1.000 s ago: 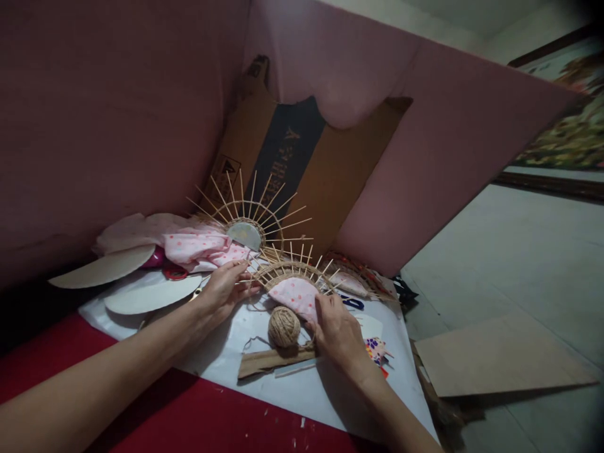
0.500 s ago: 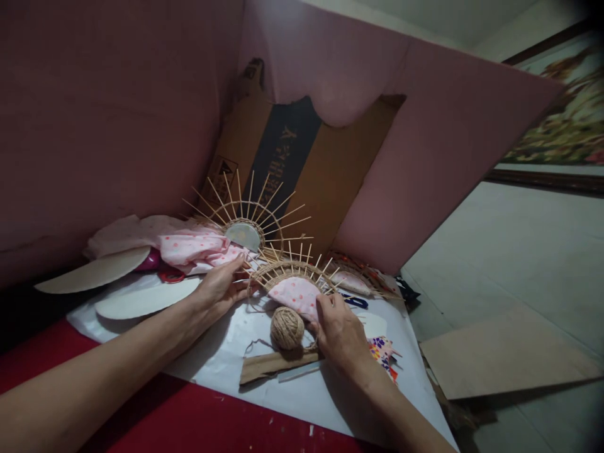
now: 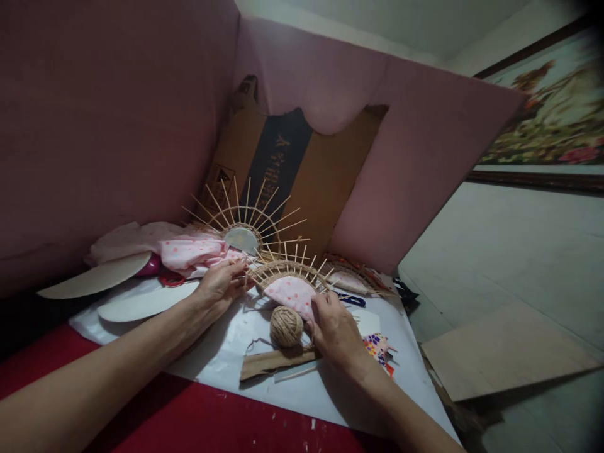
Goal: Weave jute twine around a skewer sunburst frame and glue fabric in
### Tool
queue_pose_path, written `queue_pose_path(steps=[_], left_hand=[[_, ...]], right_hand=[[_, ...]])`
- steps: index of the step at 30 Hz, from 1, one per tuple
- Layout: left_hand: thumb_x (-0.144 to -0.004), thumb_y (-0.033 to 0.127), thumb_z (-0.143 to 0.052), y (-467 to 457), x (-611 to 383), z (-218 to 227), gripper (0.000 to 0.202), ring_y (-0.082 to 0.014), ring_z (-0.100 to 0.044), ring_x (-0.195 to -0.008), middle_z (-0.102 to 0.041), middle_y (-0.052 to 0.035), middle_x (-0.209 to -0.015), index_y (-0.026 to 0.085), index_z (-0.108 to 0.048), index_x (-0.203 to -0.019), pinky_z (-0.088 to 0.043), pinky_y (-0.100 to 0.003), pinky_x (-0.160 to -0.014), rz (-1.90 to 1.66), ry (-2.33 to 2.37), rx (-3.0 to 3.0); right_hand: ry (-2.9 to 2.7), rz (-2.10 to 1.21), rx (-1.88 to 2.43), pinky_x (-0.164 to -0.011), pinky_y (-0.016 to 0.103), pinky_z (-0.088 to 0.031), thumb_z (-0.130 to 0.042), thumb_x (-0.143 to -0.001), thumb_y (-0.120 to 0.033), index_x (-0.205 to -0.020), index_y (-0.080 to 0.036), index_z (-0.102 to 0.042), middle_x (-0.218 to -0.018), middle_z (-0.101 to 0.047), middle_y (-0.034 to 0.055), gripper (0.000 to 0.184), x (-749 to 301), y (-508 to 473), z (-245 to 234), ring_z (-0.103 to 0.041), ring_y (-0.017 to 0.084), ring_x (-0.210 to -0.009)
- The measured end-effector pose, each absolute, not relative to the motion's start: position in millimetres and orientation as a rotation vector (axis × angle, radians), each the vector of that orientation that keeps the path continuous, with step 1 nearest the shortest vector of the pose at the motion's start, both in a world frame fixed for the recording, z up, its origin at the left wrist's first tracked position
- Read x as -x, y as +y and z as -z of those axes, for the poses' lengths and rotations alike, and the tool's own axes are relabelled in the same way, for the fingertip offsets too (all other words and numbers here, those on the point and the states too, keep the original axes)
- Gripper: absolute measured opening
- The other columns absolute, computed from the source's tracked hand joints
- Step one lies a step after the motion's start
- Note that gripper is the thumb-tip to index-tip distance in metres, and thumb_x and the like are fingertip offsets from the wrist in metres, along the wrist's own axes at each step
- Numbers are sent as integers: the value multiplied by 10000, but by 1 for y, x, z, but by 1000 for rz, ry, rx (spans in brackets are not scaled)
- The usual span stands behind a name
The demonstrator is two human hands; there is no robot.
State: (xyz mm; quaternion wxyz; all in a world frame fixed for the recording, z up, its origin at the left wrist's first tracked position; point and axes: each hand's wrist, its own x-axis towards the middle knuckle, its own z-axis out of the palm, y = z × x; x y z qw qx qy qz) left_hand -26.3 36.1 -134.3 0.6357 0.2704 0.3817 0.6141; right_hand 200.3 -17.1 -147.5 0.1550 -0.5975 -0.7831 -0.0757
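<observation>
Between my hands is a half-round fan with a pink dotted cloth centre, thin wooden sticks fanning out and twine woven across them. My right hand is closed on its lower right corner, thumb on the cloth. At its left end, my left hand pinches the outer sticks with its fingertips. A ball of twine rests just below the fan, close to my right hand. Behind stands a second stick frame with a pale half-round centre. Another woven fan lies to the right, partly hidden.
Pink dotted cloth, white half-round cards and red-handled scissors lie at left. A cardboard strip is in front, patterned fabric at right. A brown cardboard sheet leans against the pink panel behind.
The camera view has shifted slightly. Both hands keep their hold on the fan, with hardly any movement of the fan or fingers.
</observation>
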Motion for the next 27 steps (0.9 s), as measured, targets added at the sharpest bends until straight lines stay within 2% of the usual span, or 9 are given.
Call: queue_pose_path(steps=[4,8,13,15,17,20,22,24,27], left_hand=[[-740,148,-651,37,31,128,48,-125,-600,-527,-668,-63,-671,101,-652,-729,-520,-250,-537,-1405,887,-671],[-728,83,-631,35,34,117,48,-137,-608,-533,-658,-67,-640,86,-650,-684,-522,-252,-536,-1418,862,-757],[-723,51,-626,26,35,101,95,-148,-627,-559,-660,-71,-654,94,-631,-638,-538,-273,-575,-1451,784,-841],[-733,52,-618,22,35,96,105,-162,-634,-545,-660,-78,-636,93,-628,-637,-540,-286,-559,-1456,772,-851],[-752,54,-597,21,36,92,124,-171,-634,-525,-652,-71,-605,98,-622,-639,-543,-299,-539,-1474,774,-837],[-797,31,-519,23,42,87,193,-154,-639,-548,-651,-43,-611,116,-608,-647,-560,-294,-560,-1535,779,-791],[-820,12,-474,27,47,84,246,-133,-639,-581,-651,-25,-628,129,-600,-645,-566,-269,-588,-1593,760,-758],[-827,-6,-454,30,51,82,279,-120,-633,-594,-646,-10,-632,138,-595,-634,-572,-255,-610,-1643,697,-714],[-841,-9,-436,29,52,80,309,-113,-630,-611,-643,0,-642,154,-588,-628,-580,-257,-652,-1669,604,-666]], right_hand=[[-2195,164,1688,-745,333,-444,-570,-775,-133,-980,-161,-545,-985,-529,104,208,-198,-17,147,-536,233,-869],[-2116,71,1641,-771,333,-444,-583,-740,-122,-1033,-156,-542,-996,-537,97,298,-200,-20,140,-546,229,-901],[-2064,-108,1598,-689,329,-451,-645,-712,-205,-1050,-184,-579,-998,-580,78,345,-209,-26,121,-576,202,-790],[-1959,-184,1492,-698,330,-451,-649,-728,-234,-976,-187,-626,-955,-621,71,254,-214,-27,112,-582,197,-781],[-1767,-290,1363,-652,307,-452,-633,-765,-291,-844,-178,-663,-820,-657,57,141,-218,-29,106,-582,181,-714],[-1474,-555,1236,-459,243,-391,-627,-768,-478,-609,-154,-655,-537,-609,30,362,-222,-33,104,-513,134,-490],[-1392,-782,1230,-393,225,-352,-619,-738,-572,-513,-138,-640,-450,-575,33,489,-220,-36,107,-479,113,-403],[-1363,-985,1229,-421,231,-401,-633,-709,-599,-531,-118,-667,-497,-617,60,514,-215,-38,113,-535,124,-432],[-1245,-1172,1104,-656,278,-502,-753,-619,-531,-732,-114,-719,-726,-693,78,434,-202,-38,120,-639,163,-677]])
